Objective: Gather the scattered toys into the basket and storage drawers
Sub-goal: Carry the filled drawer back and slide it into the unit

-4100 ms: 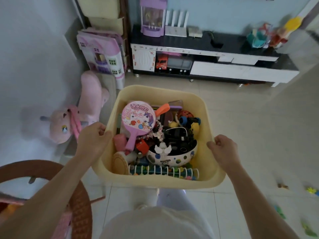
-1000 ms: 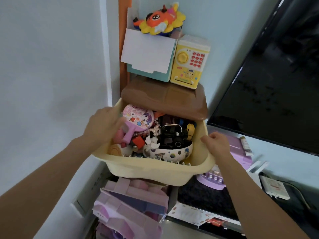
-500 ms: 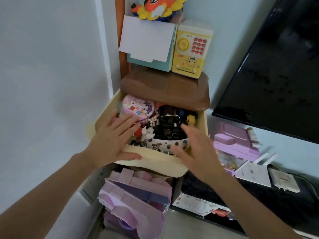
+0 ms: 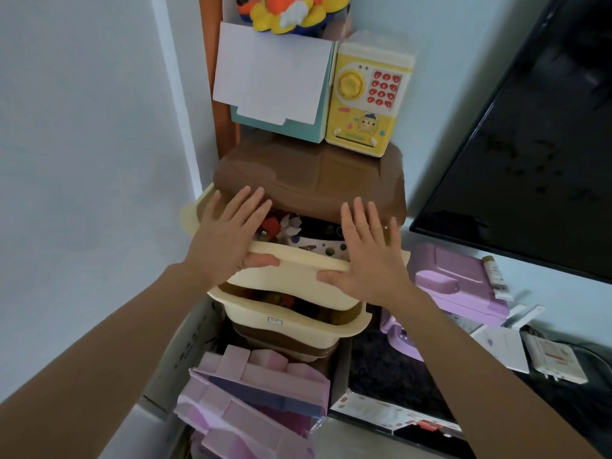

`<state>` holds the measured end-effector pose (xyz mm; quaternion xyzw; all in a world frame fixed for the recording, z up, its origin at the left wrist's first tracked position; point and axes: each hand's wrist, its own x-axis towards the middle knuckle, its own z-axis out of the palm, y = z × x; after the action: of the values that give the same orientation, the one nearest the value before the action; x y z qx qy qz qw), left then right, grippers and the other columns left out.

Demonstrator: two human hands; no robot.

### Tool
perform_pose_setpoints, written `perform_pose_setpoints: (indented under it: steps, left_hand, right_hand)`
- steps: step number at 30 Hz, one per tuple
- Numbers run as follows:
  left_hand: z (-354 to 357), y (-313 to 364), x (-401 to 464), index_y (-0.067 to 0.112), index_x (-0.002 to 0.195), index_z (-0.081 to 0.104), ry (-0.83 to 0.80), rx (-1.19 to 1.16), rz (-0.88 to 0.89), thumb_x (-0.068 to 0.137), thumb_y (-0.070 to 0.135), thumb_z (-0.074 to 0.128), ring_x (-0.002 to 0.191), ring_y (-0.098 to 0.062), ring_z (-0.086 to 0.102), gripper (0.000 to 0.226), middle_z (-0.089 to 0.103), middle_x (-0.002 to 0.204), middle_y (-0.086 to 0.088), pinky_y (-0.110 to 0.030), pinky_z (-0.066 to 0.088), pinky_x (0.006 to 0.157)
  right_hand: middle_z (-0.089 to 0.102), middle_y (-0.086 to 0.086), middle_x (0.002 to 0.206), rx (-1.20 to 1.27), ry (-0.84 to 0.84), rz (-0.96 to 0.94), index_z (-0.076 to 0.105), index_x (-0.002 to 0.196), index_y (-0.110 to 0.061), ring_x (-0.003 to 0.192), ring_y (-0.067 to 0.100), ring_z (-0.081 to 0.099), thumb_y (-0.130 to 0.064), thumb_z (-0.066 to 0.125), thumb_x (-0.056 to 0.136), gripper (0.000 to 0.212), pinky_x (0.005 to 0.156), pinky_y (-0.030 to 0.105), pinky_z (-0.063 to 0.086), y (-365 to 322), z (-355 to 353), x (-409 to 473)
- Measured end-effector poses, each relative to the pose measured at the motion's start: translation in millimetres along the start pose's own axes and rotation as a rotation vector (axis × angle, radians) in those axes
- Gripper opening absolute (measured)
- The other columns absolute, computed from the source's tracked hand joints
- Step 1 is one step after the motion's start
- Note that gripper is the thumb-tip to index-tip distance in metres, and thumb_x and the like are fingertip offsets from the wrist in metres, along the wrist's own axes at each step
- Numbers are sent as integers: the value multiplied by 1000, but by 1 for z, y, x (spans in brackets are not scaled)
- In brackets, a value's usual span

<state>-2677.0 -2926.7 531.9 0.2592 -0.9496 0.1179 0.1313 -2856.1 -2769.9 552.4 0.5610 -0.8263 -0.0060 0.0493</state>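
A cream top drawer [image 4: 298,266], packed with toys [image 4: 291,226], sits mostly slid in under the brown top [image 4: 308,180] of a storage drawer unit. My left hand [image 4: 228,236] lies flat on the drawer's front rim at the left, fingers straight and thumb under the lip. My right hand [image 4: 367,256] presses the rim at the right with spread, straight fingers. Below it a second cream drawer [image 4: 298,323] stands slightly open with toys inside.
A yellow toy safe [image 4: 367,97], a teal box [image 4: 275,81] and an orange plush [image 4: 288,9] stand on the unit. A black TV [image 4: 530,154] is at right, purple toys [image 4: 460,286] on the stand below it, a pink dollhouse [image 4: 251,402] at the foot.
The toy-filled drawer, carried across the room and held at its sides a second ago, has slid further into the unit. Both hands moved from its sides to its front rim, fingers flattened.
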Motion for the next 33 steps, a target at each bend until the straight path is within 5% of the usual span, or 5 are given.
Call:
perform_pose_setpoints:
  steps: [7, 12, 21, 27, 33]
  left_hand:
    - [9, -5, 1, 7, 140, 37, 25, -104, -6, 76, 82, 6, 135, -33, 35, 104, 36, 147, -13, -55, 21, 107]
    - [4, 17, -1, 11, 136, 45, 334, -315, -253, 95, 54, 3, 140, -21, 25, 73, 40, 146, -6, -38, 1, 116]
    - [33, 16, 25, 8, 114, 66, 658, -162, -332, 97, 33, 19, 123, -29, 51, 56, 65, 119, -10, -48, 21, 112]
    - [29, 18, 21, 7, 113, 67, 586, -211, -321, 96, 30, 25, 119, -28, 55, 51, 67, 116, -9, -47, 27, 111]
    - [20, 15, 3, 2, 114, 63, 727, -358, -358, 94, 21, 26, 127, -26, 45, 46, 60, 125, -14, -36, 8, 117]
  right_hand:
    - [-18, 2, 157, -13, -14, -11, -15, 148, -15, 144, 20, -19, -84, 40, 68, 119, 114, 51, -12, 4, 0, 7]
    - [52, 10, 138, -47, 405, -78, 51, 132, -5, 132, 26, 43, -74, 30, 81, 88, 112, 58, 8, -8, 19, -17]
    - [63, 8, 125, -106, 682, 52, 60, 123, -11, 122, 28, 54, -43, 27, 97, 53, 109, 56, 21, -17, 34, 22]
    - [64, 6, 123, -121, 698, 56, 63, 120, -13, 120, 26, 55, -42, 24, 97, 54, 110, 54, 19, -18, 37, 20]
    - [62, 5, 125, 158, 929, 276, 66, 111, -11, 125, 22, 49, -28, 38, 94, 37, 113, 54, 7, -12, 42, 4]
